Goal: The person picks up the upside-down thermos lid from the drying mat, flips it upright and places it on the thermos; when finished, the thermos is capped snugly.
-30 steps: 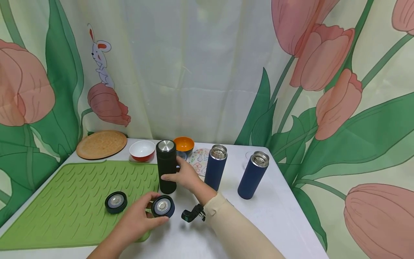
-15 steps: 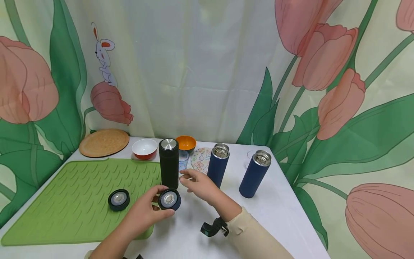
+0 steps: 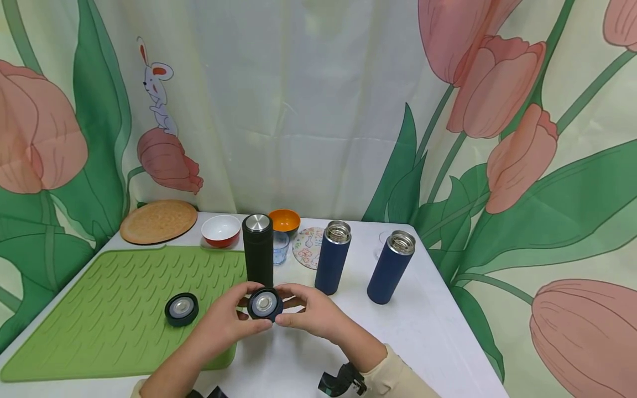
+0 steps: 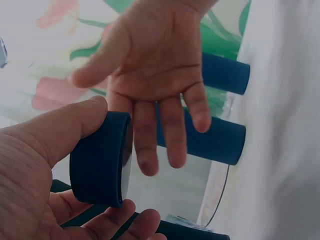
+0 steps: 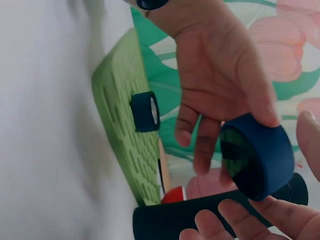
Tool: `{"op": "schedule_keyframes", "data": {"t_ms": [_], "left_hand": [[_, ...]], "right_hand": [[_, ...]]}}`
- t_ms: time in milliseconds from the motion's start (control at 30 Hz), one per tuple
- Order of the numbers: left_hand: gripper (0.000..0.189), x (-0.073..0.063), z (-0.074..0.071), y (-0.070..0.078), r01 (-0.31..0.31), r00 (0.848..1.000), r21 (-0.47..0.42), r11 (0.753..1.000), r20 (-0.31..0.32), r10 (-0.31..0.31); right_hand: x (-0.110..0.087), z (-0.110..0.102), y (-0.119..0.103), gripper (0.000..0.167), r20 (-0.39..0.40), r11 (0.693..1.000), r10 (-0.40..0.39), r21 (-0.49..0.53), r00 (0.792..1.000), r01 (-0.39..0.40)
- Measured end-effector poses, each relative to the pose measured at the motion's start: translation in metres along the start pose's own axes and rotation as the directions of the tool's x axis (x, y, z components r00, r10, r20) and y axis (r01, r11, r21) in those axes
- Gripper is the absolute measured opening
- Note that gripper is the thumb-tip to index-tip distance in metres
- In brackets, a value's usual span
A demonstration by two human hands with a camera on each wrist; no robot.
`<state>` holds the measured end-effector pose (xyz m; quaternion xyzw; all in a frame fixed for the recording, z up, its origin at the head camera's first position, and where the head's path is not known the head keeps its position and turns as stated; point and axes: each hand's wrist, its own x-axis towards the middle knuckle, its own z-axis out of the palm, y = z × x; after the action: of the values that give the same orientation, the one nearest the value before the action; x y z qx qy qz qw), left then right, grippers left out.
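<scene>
My left hand pinches a dark blue bottle lid between thumb and fingers, its inner side with a pale disc turned up toward the head camera. Close at the lid's right side is my right hand. In the left wrist view the right hand has its fingers extended and thumb spread beside the lid. Behind the hands stands a black bottle with a steel-topped lid. Two dark blue bottles, one nearer and one farther right, stand with steel mouths uncovered.
A second lid lies inner side up on the green mat. Along the back are a round wooden board, a red-and-white bowl, an orange bowl, a clear blue cup and a patterned round mat.
My right hand has left the black bottle and come down to the lid's right side. The left hand has carried the lid slightly right and up in view.
</scene>
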<state>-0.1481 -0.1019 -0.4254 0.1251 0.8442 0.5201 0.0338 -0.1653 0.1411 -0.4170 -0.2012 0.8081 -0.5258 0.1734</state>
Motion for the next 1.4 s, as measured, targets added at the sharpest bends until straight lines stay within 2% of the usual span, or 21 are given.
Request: {"op": "schedule_keyframes", "data": {"t_ms": [133,333,567,700,800,900,1000,1100,1167,1233,1267,1333,1400], "left_hand": [[0.068,0.000,0.002,0.002,-0.005,1.000,0.023,1.000,0.006,0.005],[0.069,0.000,0.006,0.000,-0.045,0.999,0.087,0.995,0.006,0.045],[0.070,-0.001,0.011,0.000,-0.035,0.999,0.143,0.989,0.008,0.034],[0.070,-0.003,0.012,-0.002,-0.076,0.997,0.209,0.975,0.004,0.076],[0.071,-0.005,0.014,-0.003,-0.096,0.995,0.268,0.959,-0.006,0.102],[0.074,-0.007,0.015,-0.002,-0.097,0.994,0.292,0.951,-0.016,0.106],[0.077,-0.007,0.015,-0.002,-0.102,0.993,0.309,0.946,-0.029,0.116],[0.078,-0.007,0.014,-0.004,-0.100,0.992,0.303,0.948,-0.039,0.117],[0.076,-0.006,0.013,-0.005,-0.084,0.994,0.273,0.958,-0.038,0.098],[0.065,-0.005,0.011,-0.007,-0.056,0.997,0.216,0.975,-0.030,0.064],[0.055,-0.005,0.010,-0.008,-0.048,0.998,0.189,0.981,-0.022,0.053],[0.041,-0.006,0.007,-0.010,-0.025,0.999,0.074,0.997,0.023,0.023],[0.045,-0.006,0.003,-0.011,-0.001,0.993,-0.067,0.998,0.115,0.009]], "right_hand": [[-0.001,0.003,0.004,0.059,-0.016,1.000,0.011,-0.001,1.000,-0.011],[0.000,0.007,0.012,0.059,-0.033,1.000,0.007,-0.012,0.999,-0.007],[0.001,0.009,0.017,0.059,-0.022,1.000,0.000,-0.007,1.000,-0.001],[0.001,0.010,0.018,0.061,-0.005,1.000,-0.014,-0.014,1.000,0.014],[0.000,0.010,0.018,0.062,-0.009,0.997,-0.052,-0.059,0.999,0.052],[-0.002,0.011,0.018,0.065,-0.050,0.981,-0.119,-0.158,0.992,0.110],[-0.006,0.011,0.016,0.069,-0.101,0.948,-0.196,-0.274,0.975,0.162],[-0.008,0.012,0.012,0.071,-0.127,0.918,-0.245,-0.349,0.961,0.188],[-0.009,0.011,0.011,0.071,-0.135,0.898,-0.281,-0.386,0.950,0.211],[-0.011,0.011,0.009,0.071,-0.141,0.870,-0.338,-0.425,0.931,0.251],[-0.011,0.010,0.009,0.071,-0.141,0.845,-0.384,-0.453,0.913,0.285],[-0.012,0.009,0.008,0.071,-0.131,0.762,-0.505,-0.532,0.853,0.370],[-0.012,0.008,0.007,0.071,-0.099,0.636,-0.636,-0.630,0.765,0.447]]}}
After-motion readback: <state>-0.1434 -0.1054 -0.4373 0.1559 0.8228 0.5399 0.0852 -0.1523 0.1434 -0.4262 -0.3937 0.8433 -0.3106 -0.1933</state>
